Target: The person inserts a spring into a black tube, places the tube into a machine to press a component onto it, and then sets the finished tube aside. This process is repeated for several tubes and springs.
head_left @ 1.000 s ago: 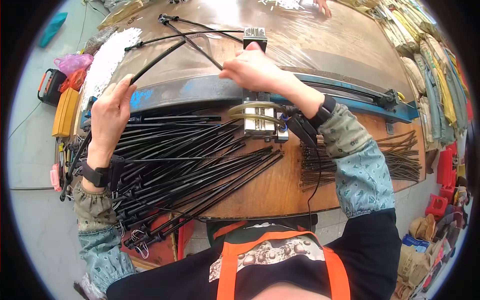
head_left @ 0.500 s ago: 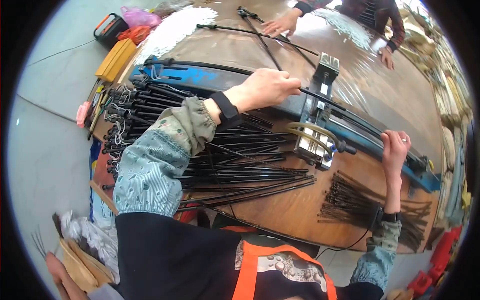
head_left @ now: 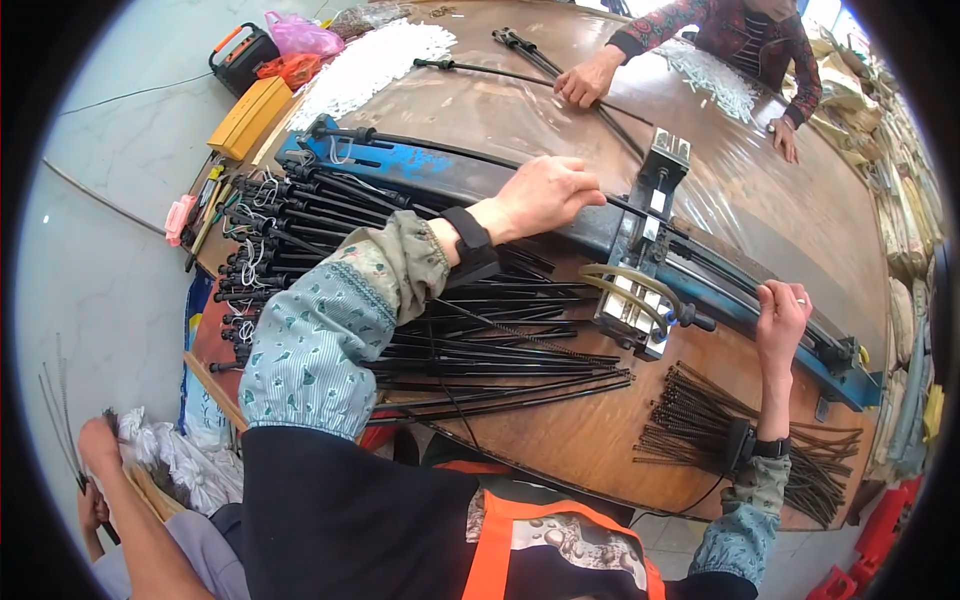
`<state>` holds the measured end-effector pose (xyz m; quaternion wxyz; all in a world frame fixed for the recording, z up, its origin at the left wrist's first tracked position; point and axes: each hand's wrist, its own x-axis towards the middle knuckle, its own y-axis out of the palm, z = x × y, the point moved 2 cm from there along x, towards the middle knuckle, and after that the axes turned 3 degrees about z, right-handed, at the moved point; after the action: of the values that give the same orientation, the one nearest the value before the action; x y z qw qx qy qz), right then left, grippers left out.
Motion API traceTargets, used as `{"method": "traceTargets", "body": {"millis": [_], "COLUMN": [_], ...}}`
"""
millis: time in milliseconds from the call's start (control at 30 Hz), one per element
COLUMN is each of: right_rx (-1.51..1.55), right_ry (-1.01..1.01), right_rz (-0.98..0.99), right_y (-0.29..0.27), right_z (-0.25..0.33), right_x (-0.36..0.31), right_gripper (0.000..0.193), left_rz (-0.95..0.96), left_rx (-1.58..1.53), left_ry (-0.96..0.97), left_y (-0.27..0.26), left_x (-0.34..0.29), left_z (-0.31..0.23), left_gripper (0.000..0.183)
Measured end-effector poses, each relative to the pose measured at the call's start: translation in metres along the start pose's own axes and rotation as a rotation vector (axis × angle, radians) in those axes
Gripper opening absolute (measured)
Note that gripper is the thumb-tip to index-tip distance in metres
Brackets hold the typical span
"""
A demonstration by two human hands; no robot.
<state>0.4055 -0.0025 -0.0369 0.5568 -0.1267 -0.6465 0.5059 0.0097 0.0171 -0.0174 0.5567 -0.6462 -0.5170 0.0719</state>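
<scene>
A blue rail fixture [head_left: 400,158] with a silver clamp unit [head_left: 640,255] runs across the table in front of me. Along it lies a long thin black rod [head_left: 440,146]. My left hand [head_left: 545,197] pinches this rod just left of the clamp. It shows again past my fingertips and enters the clamp unit. My right hand [head_left: 783,318] is closed at the rail's right part, fingertips pressed together; what they hold is hidden. Many black rods with knobbed ends [head_left: 310,215] are piled under and beside my left forearm. Thin dark coil springs [head_left: 700,420] lie below my right hand.
Across the table a person's hand [head_left: 588,80] touches other black rods. White small pieces [head_left: 375,70] are heaped at the far left, and more [head_left: 715,85] lie far right. A yellow box [head_left: 248,117] stands at the left edge. Another person's arm [head_left: 140,510] shows lower left.
The view has shifted slightly. My two hands keep about the same places on the fixture. The person across has closed a hand over the rods; the person at lower left has come further into view.
</scene>
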Motion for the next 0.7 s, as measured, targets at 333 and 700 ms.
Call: {"method": "traceTargets", "body": {"millis": [333, 700], "right_rx": [-0.017, 0.427], "right_ry": [-0.116, 0.015], "right_rz": [-0.079, 0.101], "right_y": [-0.014, 0.01], "right_z": [0.082, 0.092], "right_x": [-0.018, -0.036], "right_gripper": [0.021, 0.016], "left_rz": [0.154, 0.155], "left_rx": [0.201, 0.299], "left_ry": [-0.082, -0.037], "left_y": [0.005, 0.011], "left_x": [0.008, 0.002], "left_z": [-0.001, -0.005], "left_gripper": [0.016, 0.021]}}
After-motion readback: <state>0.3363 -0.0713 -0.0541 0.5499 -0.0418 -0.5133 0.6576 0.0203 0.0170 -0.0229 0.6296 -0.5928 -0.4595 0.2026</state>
